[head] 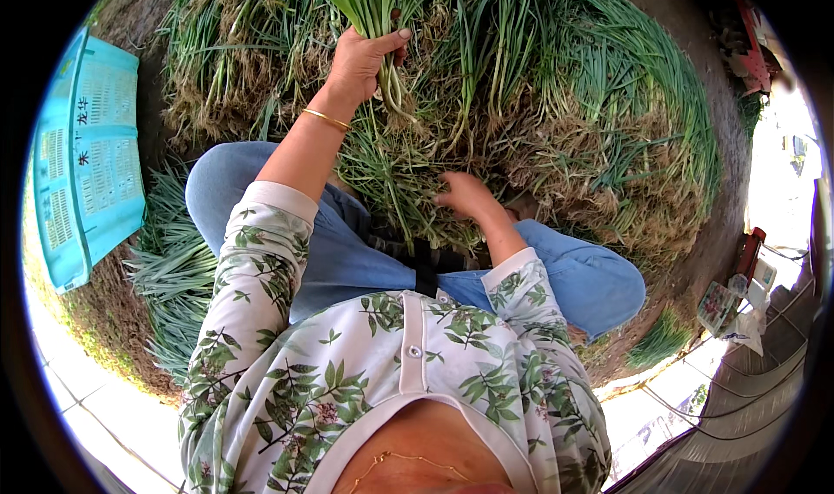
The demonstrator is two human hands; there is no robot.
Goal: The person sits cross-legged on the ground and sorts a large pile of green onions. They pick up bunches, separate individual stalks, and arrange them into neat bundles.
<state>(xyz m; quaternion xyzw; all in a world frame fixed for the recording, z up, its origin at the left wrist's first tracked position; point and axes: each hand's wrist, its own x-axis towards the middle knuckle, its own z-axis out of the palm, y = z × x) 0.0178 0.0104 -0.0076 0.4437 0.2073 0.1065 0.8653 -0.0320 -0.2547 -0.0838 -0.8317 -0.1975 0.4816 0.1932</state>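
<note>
My left hand [370,57] is closed around a small bunch of long-leaved allium greens [365,5]. The leaves stick up past my fist, and pale stems with brown roots hang below it. Lower down, between my knees, my right hand [470,197] hovers at a heap of loose stalks and trimmings [397,188]. Its thumb and forefinger are apart with nothing visible between them; the other fingers are partly hidden. A large pile of rooted allium greens [495,57] spreads in front of me, roots mostly facing me.
On the left a turquoise slatted plastic crate [107,155] bears writing. Root-free greens [176,266] lie beside my left knee. A small tuft of greens [658,341] is on the ground at right, near a clear container [718,308] and a plastic bag [746,330].
</note>
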